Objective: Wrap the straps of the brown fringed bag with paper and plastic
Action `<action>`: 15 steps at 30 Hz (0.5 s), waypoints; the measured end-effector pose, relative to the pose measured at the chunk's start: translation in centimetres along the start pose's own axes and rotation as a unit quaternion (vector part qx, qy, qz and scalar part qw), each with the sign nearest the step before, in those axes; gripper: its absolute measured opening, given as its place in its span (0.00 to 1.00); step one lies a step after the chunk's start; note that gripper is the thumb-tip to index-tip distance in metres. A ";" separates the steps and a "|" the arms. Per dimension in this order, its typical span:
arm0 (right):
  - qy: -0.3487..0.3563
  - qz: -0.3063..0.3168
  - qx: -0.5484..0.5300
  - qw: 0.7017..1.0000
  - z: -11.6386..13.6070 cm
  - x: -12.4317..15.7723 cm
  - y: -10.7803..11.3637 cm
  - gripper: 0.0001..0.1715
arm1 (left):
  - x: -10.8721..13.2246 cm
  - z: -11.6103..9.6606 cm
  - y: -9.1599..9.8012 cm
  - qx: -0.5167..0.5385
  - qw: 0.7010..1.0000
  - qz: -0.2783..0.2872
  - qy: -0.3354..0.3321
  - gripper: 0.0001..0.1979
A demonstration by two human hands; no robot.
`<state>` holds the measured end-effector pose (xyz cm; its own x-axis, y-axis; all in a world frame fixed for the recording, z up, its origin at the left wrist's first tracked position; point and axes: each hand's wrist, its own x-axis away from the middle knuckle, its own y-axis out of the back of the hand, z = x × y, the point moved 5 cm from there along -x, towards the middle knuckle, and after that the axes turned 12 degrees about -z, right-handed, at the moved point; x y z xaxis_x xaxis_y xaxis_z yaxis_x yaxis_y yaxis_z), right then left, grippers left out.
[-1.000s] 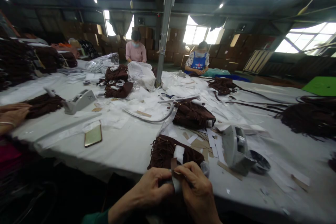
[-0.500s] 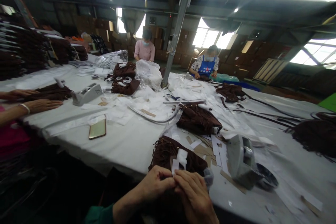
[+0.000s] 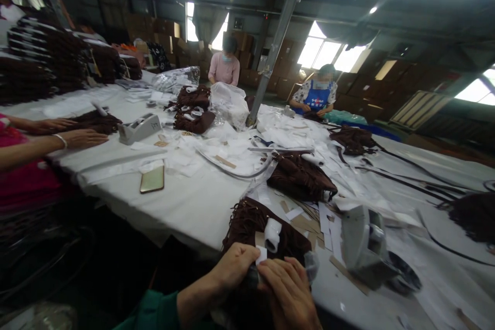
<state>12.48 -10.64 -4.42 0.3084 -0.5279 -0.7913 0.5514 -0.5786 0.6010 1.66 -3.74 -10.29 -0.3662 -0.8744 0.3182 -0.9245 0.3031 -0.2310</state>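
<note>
A brown fringed bag (image 3: 247, 219) lies at the table's near edge, partly covered by my hands. My left hand (image 3: 232, 270) is closed, its thumb and forefinger pinching a small white paper strip (image 3: 262, 254) over the bag. My right hand (image 3: 288, 289) is closed too, with its fingers together and the tips at the strip's lower end. What lies beneath those fingers is hidden. Just above the strip, a white wrapped roll (image 3: 273, 234) sits on the bag, around its handle or strap as far as I can tell. Clear plastic (image 3: 310, 266) shows beside my right hand.
To the right stands a grey tape dispenser (image 3: 363, 247); another dispenser (image 3: 139, 129) and a phone (image 3: 152, 179) are at left. Another brown bag (image 3: 299, 175) lies ahead among paper scraps. A co-worker's hands (image 3: 83, 139) rest on brown fringed material. Two people work across the table.
The view has shifted, so the table appears farther right. My hands stay at the strip, and my right fingers have spread slightly. The co-worker in the blue apron has brought their hands together.
</note>
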 end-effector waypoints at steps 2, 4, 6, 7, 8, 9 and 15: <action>-0.017 0.014 0.002 1.000 -0.1 -0.1 -0.1 0.15 | 0.0 0.0 -0.4 0.011 1.000 0.001 -0.024 0.22; -0.043 0.018 0.012 0.999 -0.3 -0.2 -0.2 0.17 | 0.1 -0.1 -0.5 0.016 0.999 -0.008 -0.042 0.22; -0.057 0.011 0.025 0.998 -0.4 -0.2 -0.3 0.21 | 0.1 -0.2 -0.5 0.016 0.999 -0.020 -0.047 0.21; -0.062 0.006 0.029 0.998 -0.4 -0.3 -0.4 0.23 | 0.1 -0.3 -0.6 0.018 0.998 -0.024 -0.052 0.21; -0.067 0.002 0.032 0.997 -0.3 -0.3 -0.5 0.23 | 0.1 -0.3 -0.6 0.019 0.998 -0.027 -0.058 0.20; -0.073 0.000 0.032 0.997 -0.3 -0.4 -0.7 0.23 | 0.1 -0.3 -0.6 0.020 0.997 -0.026 -0.063 0.20; -0.090 -0.017 0.004 0.996 0.3 -1.3 -0.9 0.21 | 0.2 0.7 -0.8 0.031 0.998 -0.040 -0.048 0.22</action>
<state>11.39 -9.63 -3.87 0.1455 -0.6111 -0.7780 0.5519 -0.6026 0.5765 2.40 -4.44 -10.66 -0.2772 -0.9282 0.2483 -0.9408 0.2097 -0.2662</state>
